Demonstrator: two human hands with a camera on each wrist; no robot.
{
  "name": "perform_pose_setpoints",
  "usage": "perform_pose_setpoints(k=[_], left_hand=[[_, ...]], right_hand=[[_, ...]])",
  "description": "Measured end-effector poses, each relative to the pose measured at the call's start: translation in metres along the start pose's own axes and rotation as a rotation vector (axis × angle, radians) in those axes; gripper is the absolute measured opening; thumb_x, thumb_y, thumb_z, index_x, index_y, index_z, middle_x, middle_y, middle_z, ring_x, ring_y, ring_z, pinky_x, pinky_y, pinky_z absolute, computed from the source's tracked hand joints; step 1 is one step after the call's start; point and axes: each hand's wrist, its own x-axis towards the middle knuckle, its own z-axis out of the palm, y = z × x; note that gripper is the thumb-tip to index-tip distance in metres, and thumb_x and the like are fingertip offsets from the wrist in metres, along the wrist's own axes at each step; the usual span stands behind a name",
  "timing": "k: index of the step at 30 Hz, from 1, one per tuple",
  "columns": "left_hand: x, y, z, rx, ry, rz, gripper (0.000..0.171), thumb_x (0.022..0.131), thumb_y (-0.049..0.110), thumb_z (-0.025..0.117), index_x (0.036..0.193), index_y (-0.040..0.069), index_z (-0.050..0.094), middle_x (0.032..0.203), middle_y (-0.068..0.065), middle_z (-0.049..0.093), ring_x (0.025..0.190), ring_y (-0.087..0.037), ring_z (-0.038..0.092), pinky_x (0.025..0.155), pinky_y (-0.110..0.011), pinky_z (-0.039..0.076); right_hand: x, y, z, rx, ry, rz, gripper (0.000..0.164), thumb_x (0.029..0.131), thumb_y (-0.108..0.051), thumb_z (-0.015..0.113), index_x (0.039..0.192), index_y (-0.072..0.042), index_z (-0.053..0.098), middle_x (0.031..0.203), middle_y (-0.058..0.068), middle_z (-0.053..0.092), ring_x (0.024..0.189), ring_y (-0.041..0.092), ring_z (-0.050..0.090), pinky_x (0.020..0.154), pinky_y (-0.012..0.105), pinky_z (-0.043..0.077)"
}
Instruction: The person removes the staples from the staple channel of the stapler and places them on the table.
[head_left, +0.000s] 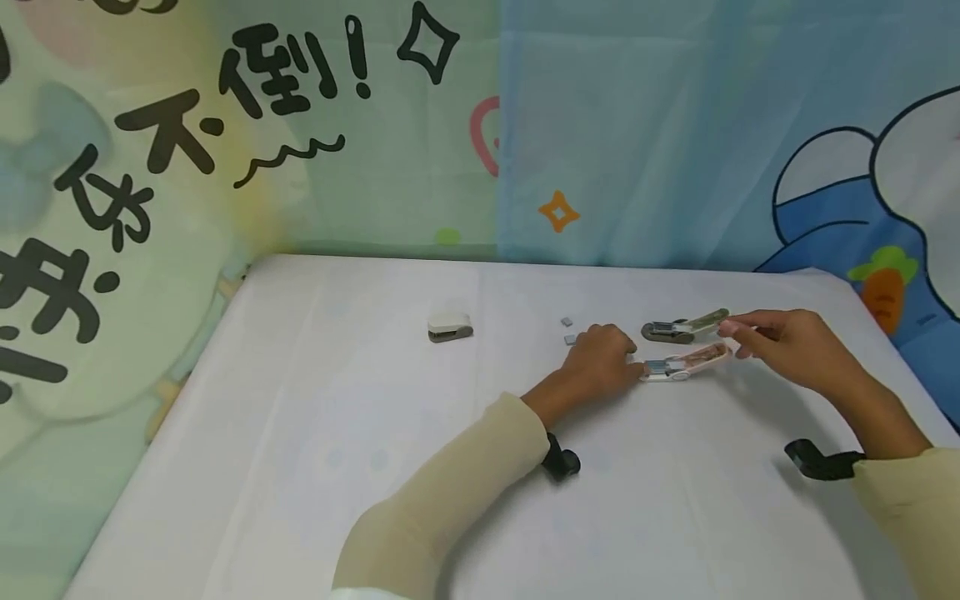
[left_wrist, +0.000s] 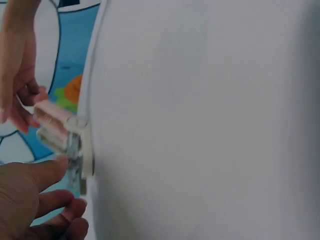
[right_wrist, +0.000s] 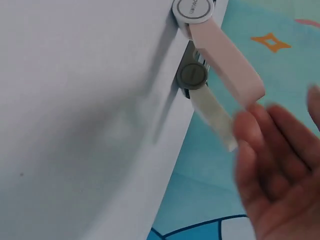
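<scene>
In the head view, a pink and white stapler (head_left: 686,363) lies with its top swung up from the base. Behind it is a grey-green stapler (head_left: 667,332), also with its top raised. My left hand (head_left: 600,360) is at the front end of the pink stapler, thumb near its metal part. In the left wrist view those fingers bend loosely, with a gap between thumb and forefinger. My right hand (head_left: 787,343) is by the raised ends of both tops. The right wrist view shows its blurred fingertips (right_wrist: 248,122) near the pink top (right_wrist: 230,62), thumb apart.
A small white and grey stapler (head_left: 450,327) sits on the white-covered table (head_left: 337,433), left of the hands. Two little grey pieces, one a small block (head_left: 566,322), lie beside my left hand. A printed cloth (head_left: 637,125) hangs behind the table.
</scene>
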Motion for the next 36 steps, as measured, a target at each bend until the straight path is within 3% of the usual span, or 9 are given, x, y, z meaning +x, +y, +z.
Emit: perform_pose_setpoints(k=[2, 5, 8, 11, 14, 20, 24, 32, 36], left_hand=[[-0.001, -0.007, -0.008, -0.018, 0.019, 0.003, 0.026, 0.092, 0.036, 0.069, 0.107, 0.017, 0.077, 0.107, 0.008, 0.07, 0.099, -0.005, 0.061, 0.082, -0.023, 0.046], [-0.003, -0.02, -0.022, -0.065, 0.043, -0.006, 0.025, 0.094, 0.034, 0.067, 0.107, 0.015, 0.077, 0.104, 0.008, 0.07, 0.1, -0.005, 0.06, 0.086, -0.027, 0.045], [-0.006, -0.033, -0.04, -0.124, 0.083, -0.018, 0.024, 0.095, 0.03, 0.065, 0.105, 0.012, 0.077, 0.099, 0.006, 0.069, 0.097, -0.007, 0.059, 0.084, -0.024, 0.044], [-0.012, -0.047, -0.061, -0.157, 0.136, -0.029, 0.023, 0.095, 0.025, 0.066, 0.106, 0.008, 0.076, 0.101, 0.0, 0.068, 0.097, -0.013, 0.057, 0.083, -0.024, 0.044], [-0.018, -0.061, -0.082, -0.165, 0.189, -0.047, 0.023, 0.094, 0.022, 0.067, 0.107, 0.006, 0.075, 0.105, -0.004, 0.067, 0.102, -0.018, 0.055, 0.087, -0.029, 0.043], [-0.035, -0.094, -0.123, -0.243, 0.201, -0.087, 0.027, 0.093, 0.021, 0.067, 0.113, 0.003, 0.072, 0.119, -0.007, 0.065, 0.12, -0.021, 0.053, 0.098, -0.033, 0.041], [-0.057, -0.119, -0.142, -0.257, 0.156, -0.203, 0.035, 0.091, 0.028, 0.071, 0.118, 0.007, 0.07, 0.131, -0.008, 0.058, 0.128, -0.023, 0.045, 0.101, -0.039, 0.04], [-0.095, -0.16, -0.145, -0.146, 0.027, -0.393, 0.063, 0.081, 0.037, 0.079, 0.134, 0.01, 0.059, 0.131, -0.015, 0.053, 0.122, -0.033, 0.038, 0.096, -0.047, 0.04], [-0.104, -0.173, -0.14, -0.181, -0.031, -0.426, 0.061, 0.083, 0.029, 0.079, 0.136, 0.009, 0.057, 0.129, -0.015, 0.056, 0.119, -0.032, 0.041, 0.095, -0.047, 0.041]], right_hand=[[0.0, -0.004, 0.001, 0.005, 0.126, -0.009, 0.048, 0.099, -0.034, 0.058, 0.122, 0.007, 0.063, 0.086, 0.018, 0.07, 0.082, 0.027, 0.062, 0.057, 0.024, 0.047], [0.002, -0.014, 0.005, 0.027, 0.275, -0.099, 0.035, 0.097, -0.024, 0.063, 0.116, 0.006, 0.067, 0.09, 0.02, 0.069, 0.075, 0.006, 0.058, 0.056, 0.013, 0.043], [0.004, -0.025, 0.009, 0.021, 0.352, -0.258, 0.023, 0.092, -0.008, 0.068, 0.112, 0.004, 0.071, 0.093, 0.017, 0.07, 0.071, -0.005, 0.048, 0.059, 0.006, 0.04], [0.008, -0.04, 0.014, 0.003, 0.374, -0.4, 0.023, 0.086, 0.003, 0.071, 0.109, 0.002, 0.072, 0.096, 0.014, 0.071, 0.072, -0.001, 0.05, 0.062, 0.006, 0.04], [0.014, -0.06, 0.02, 0.046, 0.303, -0.408, 0.023, 0.088, -0.001, 0.07, 0.111, -0.001, 0.073, 0.099, 0.011, 0.071, 0.073, 0.006, 0.054, 0.058, 0.012, 0.044], [0.035, -0.096, 0.041, 0.287, 0.058, -0.233, 0.033, 0.096, -0.027, 0.064, 0.124, -0.01, 0.068, 0.113, 0.008, 0.068, 0.082, 0.013, 0.065, 0.063, 0.024, 0.052], [0.055, -0.12, 0.065, 0.321, -0.022, -0.297, 0.037, 0.095, -0.028, 0.066, 0.127, -0.01, 0.066, 0.117, 0.007, 0.067, 0.083, 0.017, 0.065, 0.067, 0.026, 0.051], [0.091, -0.166, 0.118, 0.364, -0.162, -0.397, 0.048, 0.089, -0.025, 0.073, 0.131, -0.005, 0.061, 0.127, 0.008, 0.062, 0.08, 0.017, 0.064, 0.064, 0.033, 0.051], [0.102, -0.184, 0.138, 0.378, -0.284, -0.365, 0.053, 0.093, -0.017, 0.068, 0.141, -0.004, 0.05, 0.111, 0.014, 0.067, 0.071, 0.023, 0.063, 0.058, 0.032, 0.048]])
